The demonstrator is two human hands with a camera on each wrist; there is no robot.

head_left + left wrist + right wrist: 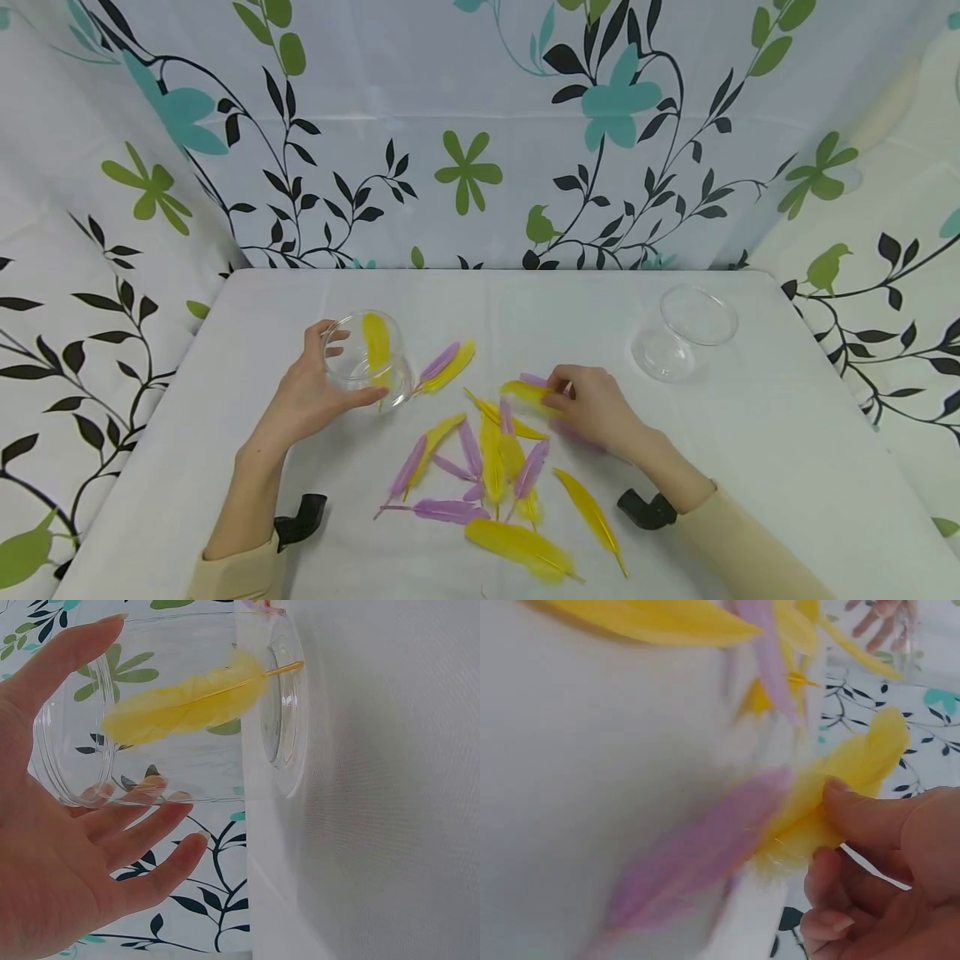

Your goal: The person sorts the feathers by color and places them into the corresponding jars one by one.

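My left hand [318, 387] holds a clear glass jar [180, 776] from its left side, thumb across the front and fingers behind. Upright inside the jar is one yellow feather [187, 701], quill down at the base. Over the right edge of the feather pile, my right hand [596, 404] pinches another yellow feather [874, 754] between thumb and fingertips. A purple feather [697, 851] lies just below that hand, blurred in the right wrist view.
Several loose yellow and purple feathers [491, 458] spread over the middle of the white table [750, 467]. Beside the jar lie a purple feather [440, 360] and a yellow feather [452, 367]. A second glass jar [663, 354] stands at the back right. A patterned curtain [390, 83] hangs behind.
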